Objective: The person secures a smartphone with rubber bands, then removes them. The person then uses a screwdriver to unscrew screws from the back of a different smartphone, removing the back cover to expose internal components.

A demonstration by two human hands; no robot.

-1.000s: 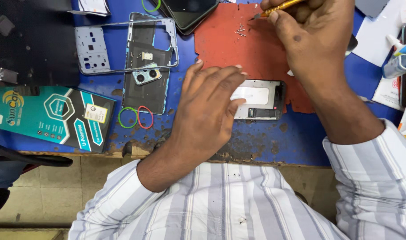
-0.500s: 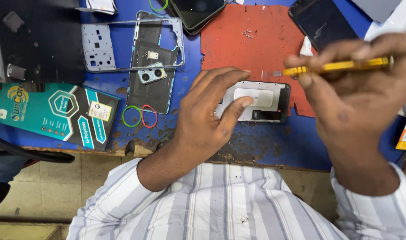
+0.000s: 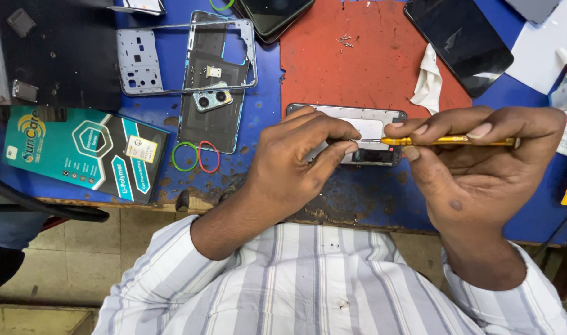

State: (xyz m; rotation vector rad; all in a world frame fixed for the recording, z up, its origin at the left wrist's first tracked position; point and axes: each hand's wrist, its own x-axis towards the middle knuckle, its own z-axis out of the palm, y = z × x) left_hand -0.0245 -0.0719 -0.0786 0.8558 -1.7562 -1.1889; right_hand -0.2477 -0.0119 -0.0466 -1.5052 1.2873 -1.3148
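Observation:
An opened phone body (image 3: 373, 124) lies on the blue bench at the lower edge of a red mat (image 3: 364, 68). My left hand (image 3: 296, 164) rests over its left half, thumb and forefinger pinched at the phone's middle. My right hand (image 3: 476, 167) grips a thin yellow screwdriver (image 3: 448, 141) held level, its tip pointing left and meeting my left fingertips over the phone. Whether something small is pinched there is hidden. A few tiny screws (image 3: 344, 41) lie on the mat further back.
A phone frame (image 3: 184, 59) and a back cover with a camera module (image 3: 212, 99) lie at left, beside two rubber bands (image 3: 196, 156) and a teal box (image 3: 85, 155). A black mat (image 3: 60, 56), two dark phones (image 3: 460, 37), a white cloth (image 3: 429, 77) and a bottle (image 3: 566, 93) ring the bench.
My right hand brought the screwdriver from the far side of the mat down and left to the phone. My left hand went from lying flat to pinching at the tool's tip.

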